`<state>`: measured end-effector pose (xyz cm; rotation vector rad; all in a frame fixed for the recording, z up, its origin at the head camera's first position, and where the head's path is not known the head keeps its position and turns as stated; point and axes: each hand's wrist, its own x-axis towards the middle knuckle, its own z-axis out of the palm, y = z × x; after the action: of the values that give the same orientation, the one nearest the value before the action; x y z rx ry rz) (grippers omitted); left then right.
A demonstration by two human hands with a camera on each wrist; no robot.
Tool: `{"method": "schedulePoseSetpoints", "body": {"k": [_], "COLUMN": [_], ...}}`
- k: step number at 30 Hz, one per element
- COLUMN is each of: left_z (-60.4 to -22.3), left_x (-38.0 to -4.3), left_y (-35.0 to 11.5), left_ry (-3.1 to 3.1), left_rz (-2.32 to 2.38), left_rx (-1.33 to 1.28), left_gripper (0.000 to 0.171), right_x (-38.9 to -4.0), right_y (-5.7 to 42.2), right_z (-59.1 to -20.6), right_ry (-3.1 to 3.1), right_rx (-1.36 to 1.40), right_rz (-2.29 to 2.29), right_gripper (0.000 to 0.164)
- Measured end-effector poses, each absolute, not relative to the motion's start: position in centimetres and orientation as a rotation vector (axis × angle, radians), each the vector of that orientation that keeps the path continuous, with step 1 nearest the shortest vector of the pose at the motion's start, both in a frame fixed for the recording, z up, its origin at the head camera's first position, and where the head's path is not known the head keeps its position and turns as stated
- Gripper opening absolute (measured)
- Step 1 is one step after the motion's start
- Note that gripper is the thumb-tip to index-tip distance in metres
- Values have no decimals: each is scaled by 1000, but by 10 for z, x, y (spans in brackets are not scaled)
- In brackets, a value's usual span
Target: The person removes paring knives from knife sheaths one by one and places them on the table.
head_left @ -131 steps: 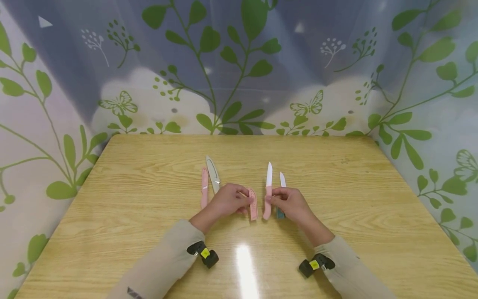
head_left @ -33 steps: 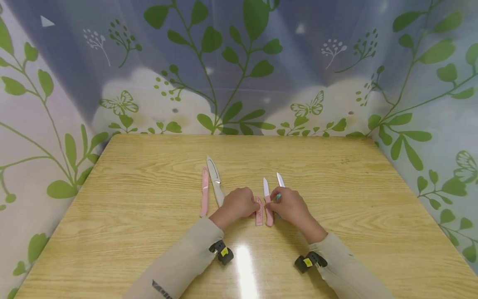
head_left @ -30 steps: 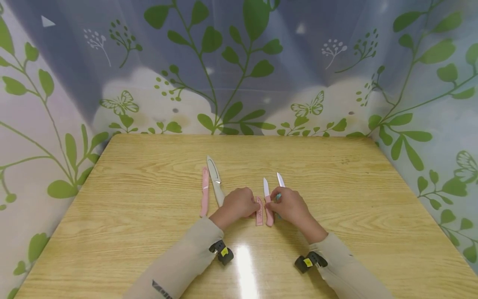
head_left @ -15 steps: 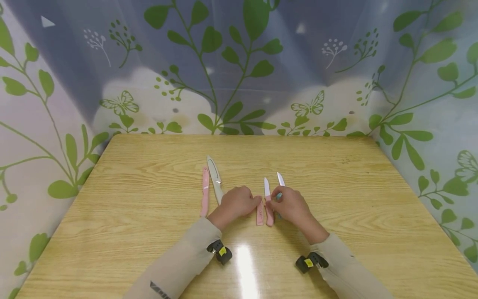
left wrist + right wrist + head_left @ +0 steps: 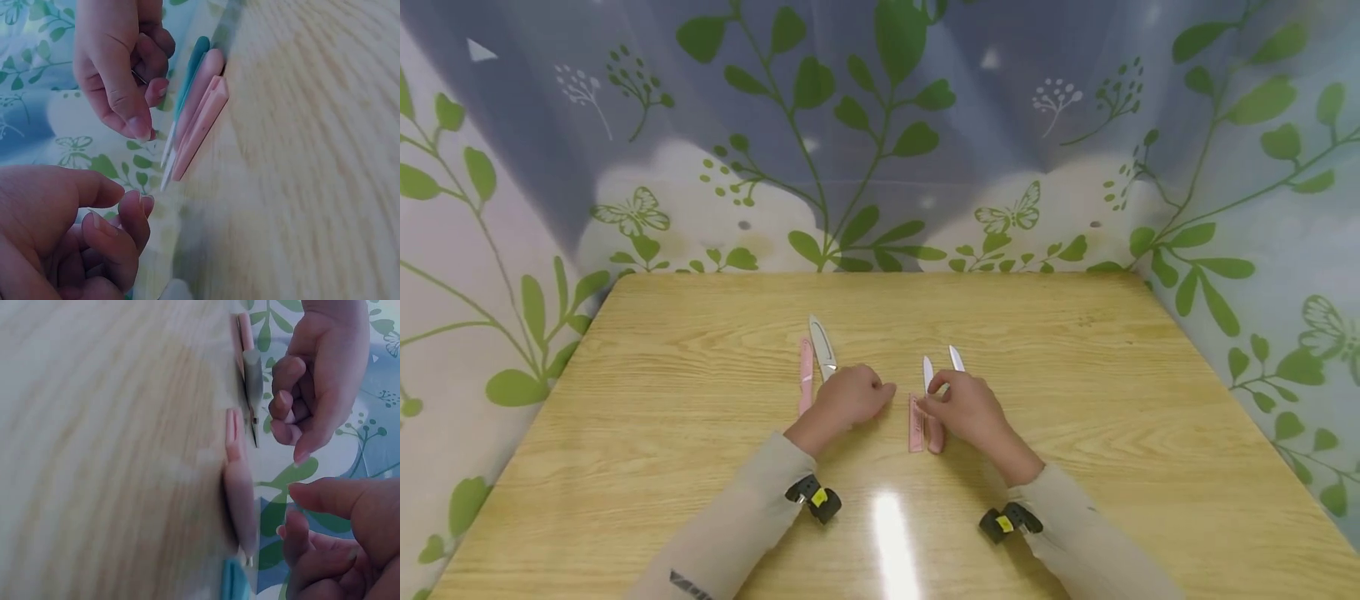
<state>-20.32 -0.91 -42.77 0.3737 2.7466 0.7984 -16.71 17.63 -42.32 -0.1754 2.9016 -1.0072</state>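
My left hand [image 5: 853, 396] hovers over the handle of a grey-sheathed knife [image 5: 823, 342], fingers loosely curled with nothing between them. My right hand [image 5: 966, 408] hangs above a bare pink-handled knife [image 5: 936, 436], thumb and forefinger apart and holding nothing. A flat pink blade sheath [image 5: 915, 427] lies just left of that knife. In the left wrist view the sheath, the pink handle [image 5: 201, 87] and a teal handle [image 5: 189, 78] lie side by side. The white blade [image 5: 957, 358] of the teal-handled knife shows beyond my right hand, which hides its handle in the head view.
A pink-sheathed knife [image 5: 806, 375] lies left of the grey-sheathed one. The wooden table [image 5: 1075, 350] runs back to a leaf-printed curtain [image 5: 880, 167]. A glare streak [image 5: 895, 542] crosses the table near the front.
The pink knife and its sheath have come down onto the table side by side. My left hand has let go of the sheath and drawn left; my right has lifted off the pink handle.
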Motion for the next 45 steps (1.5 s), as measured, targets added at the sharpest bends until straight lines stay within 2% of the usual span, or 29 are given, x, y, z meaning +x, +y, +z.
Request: {"method": "schedulePoseSetpoints", "body": {"k": [15, 35, 45], "left_z": [-428, -420, -424], "left_x": [-212, -225, -236], "left_y": [-14, -58, -78], "left_ry": [2761, 2802, 2832], "left_rz": [765, 811, 735], "left_rx": [362, 207, 192], "left_gripper": [50, 37, 39], "right_x": [-171, -174, -176], "right_y": [152, 111, 94], "right_z": [-415, -424, -424], "right_ry": [2815, 2822, 2821], "right_rx": [-221, -375, -390], "right_rz": [-1017, -886, -777], "right_gripper": [25, 20, 25]}}
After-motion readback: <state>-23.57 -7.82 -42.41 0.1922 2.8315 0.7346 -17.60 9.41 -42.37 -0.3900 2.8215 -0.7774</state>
